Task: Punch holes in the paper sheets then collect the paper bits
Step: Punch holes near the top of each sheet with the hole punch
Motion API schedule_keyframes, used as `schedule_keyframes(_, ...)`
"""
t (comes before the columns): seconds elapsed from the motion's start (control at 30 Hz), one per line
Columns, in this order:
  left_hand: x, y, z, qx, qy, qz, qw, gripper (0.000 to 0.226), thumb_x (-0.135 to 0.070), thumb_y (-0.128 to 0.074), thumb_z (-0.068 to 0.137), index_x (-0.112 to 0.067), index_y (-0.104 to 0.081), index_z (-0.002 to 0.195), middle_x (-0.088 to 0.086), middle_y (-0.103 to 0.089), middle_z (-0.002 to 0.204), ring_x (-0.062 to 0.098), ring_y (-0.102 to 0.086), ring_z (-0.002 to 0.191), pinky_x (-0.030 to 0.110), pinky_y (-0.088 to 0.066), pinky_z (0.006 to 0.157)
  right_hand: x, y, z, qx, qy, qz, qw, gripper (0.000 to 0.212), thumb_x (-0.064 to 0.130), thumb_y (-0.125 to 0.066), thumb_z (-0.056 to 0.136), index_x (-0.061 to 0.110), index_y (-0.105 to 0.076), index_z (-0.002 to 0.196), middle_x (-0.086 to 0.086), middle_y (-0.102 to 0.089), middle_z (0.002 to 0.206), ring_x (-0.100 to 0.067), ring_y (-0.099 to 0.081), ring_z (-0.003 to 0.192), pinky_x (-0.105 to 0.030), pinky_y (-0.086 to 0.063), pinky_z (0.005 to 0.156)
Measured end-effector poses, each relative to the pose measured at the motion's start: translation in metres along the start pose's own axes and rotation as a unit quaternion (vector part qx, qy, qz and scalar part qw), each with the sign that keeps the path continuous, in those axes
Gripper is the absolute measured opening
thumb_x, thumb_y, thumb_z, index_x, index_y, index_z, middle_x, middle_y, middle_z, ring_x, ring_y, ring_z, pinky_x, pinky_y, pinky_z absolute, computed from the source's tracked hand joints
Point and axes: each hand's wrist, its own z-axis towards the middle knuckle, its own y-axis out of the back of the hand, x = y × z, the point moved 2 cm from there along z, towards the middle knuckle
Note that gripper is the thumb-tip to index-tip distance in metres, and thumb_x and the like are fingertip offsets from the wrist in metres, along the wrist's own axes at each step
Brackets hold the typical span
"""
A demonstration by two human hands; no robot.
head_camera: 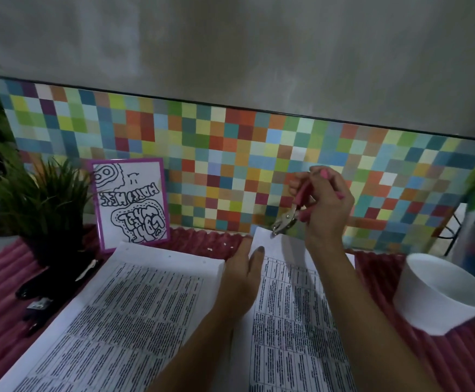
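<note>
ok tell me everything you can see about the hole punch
It's a small plier-type hole punch with pink handles and a silvery metal head. The right hand grips the handles, holding it tilted, head down and left. The head meets the far edge of the right-hand printed sheet near its corner; whether it is squeezed shut is unclear.

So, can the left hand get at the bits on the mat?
Probably yes: the bits lie on bare mat just past the left hand, which only rests flat on paper; nothing stands between.
</note>
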Motion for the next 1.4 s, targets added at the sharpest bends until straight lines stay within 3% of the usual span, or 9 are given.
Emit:
schedule_keyframes(0.13,-0.004,-0.001,-0.001,0.015,0.006,0.005,1.000,0.020,-0.034,-0.041,0.097,-0.029,-0.056,0.108,0.014,-0.066,0.089,0.031,-0.063,0.080,0.052,-0.052,0.074,-0.013,-0.006,0.000,0.034,0.004,0.027,0.999,0.008,0.009,-0.055,0.091,0.003,-0.061,0.090,-0.021,-0.065,0.080,-0.029,-0.061,0.065,-0.038,-0.052,0.066)
schedule_keyframes(0.27,-0.009,-0.001,-0.001,0.022,0.016,0.008,1.000,0.017,-0.022,-0.044,0.100,-0.029,-0.057,0.108,0.005,-0.069,0.090,0.016,-0.065,0.080,0.034,-0.053,0.075,-0.013,-0.004,0.001,0.050,0.002,0.038,0.998,0.011,0.013,-0.055,0.088,0.005,-0.062,0.087,-0.020,-0.064,0.077,-0.027,-0.058,0.057,-0.037,-0.051,0.061)
schedule_keyframes(0.43,-0.013,-0.003,-0.002,0.029,0.020,0.008,0.999,0.016,-0.021,-0.042,0.100,-0.022,-0.057,0.107,0.011,-0.066,0.076,0.025,-0.062,0.066,0.036,-0.052,0.061,-0.010,-0.002,0.006,0.048,-0.008,0.046,0.998,0.012,0.014,-0.055,0.086,0.003,-0.062,0.086,-0.019,-0.061,0.071,-0.026,-0.056,0.054,-0.035,-0.050,0.056)
schedule_keyframes(0.57,-0.015,-0.003,-0.002,0.026,0.020,0.027,0.999,0.016,-0.020,-0.042,0.101,-0.019,-0.057,0.106,0.000,-0.062,0.070,0.006,-0.058,0.058,0.020,-0.047,0.054,-0.013,-0.003,0.006,0.066,-0.006,0.042,0.997,0.015,0.013,-0.054,0.087,0.000,-0.061,0.088,-0.017,-0.061,0.068,-0.025,-0.055,0.050,-0.032,-0.050,0.052)
schedule_keyframes(0.7,-0.016,-0.003,-0.003,0.022,0.008,0.045,0.999,0.016,-0.021,-0.041,0.100,-0.021,-0.057,0.103,0.015,-0.060,0.067,0.022,-0.054,0.053,0.042,-0.047,0.052,-0.017,-0.004,0.004,0.065,0.004,0.044,0.997,0.017,0.013,-0.052,0.090,-0.001,-0.061,0.086,-0.017,-0.059,0.066,-0.025,-0.053,0.048,-0.030,-0.049,0.049)
schedule_keyframes(0.83,-0.017,-0.003,-0.004,0.023,0.004,0.057,0.998,0.018,-0.024,-0.040,0.101,-0.021,-0.057,0.107,0.019,-0.062,0.072,0.036,-0.059,0.064,0.050,-0.049,0.057,-0.020,-0.005,0.004,0.043,0.014,0.047,0.998,0.021,0.016,-0.051,0.092,-0.002,-0.059,0.083,-0.016,-0.058,0.061,-0.025,-0.050,0.044,-0.029,-0.046,0.046)
schedule_keyframes(1.0,-0.022,-0.002,-0.004,0.025,0.000,0.053,0.998,0.017,-0.021,-0.040,0.101,-0.023,-0.057,0.102,0.017,-0.059,0.067,0.032,-0.054,0.058,0.041,-0.045,0.052,-0.020,-0.005,0.001,0.020,0.029,0.052,0.998,0.025,0.017,-0.048,0.094,0.003,-0.059,0.077,-0.013,-0.058,0.058,-0.024,-0.050,0.043,-0.029,-0.045,0.046)
schedule_keyframes(1.17,-0.021,-0.001,-0.003,0.011,0.021,0.026,0.999,0.031,-0.018,-0.038,0.102,-0.029,-0.050,0.076,-0.005,-0.044,0.051,0.006,-0.037,0.044,0.026,-0.031,0.043,-0.020,-0.007,-0.002,0.013,0.031,0.050,0.998,0.028,0.019,-0.047,0.094,0.006,-0.058,0.072,-0.012,-0.058,0.056,-0.023,-0.048,0.039,-0.026,-0.043,0.043)
schedule_keyframes(1.4,-0.021,-0.001,-0.005,0.016,0.007,0.079,0.997,0.033,-0.021,-0.036,0.103,-0.027,-0.043,0.071,-0.006,-0.042,0.054,0.006,-0.037,0.046,0.028,-0.032,0.046,-0.021,-0.005,-0.002,-0.006,0.034,0.049,0.998,0.033,0.018,-0.047,0.098,0.007,-0.056,0.068,-0.012,-0.056,0.051,-0.023,-0.045,0.036,-0.025,-0.041,0.040)
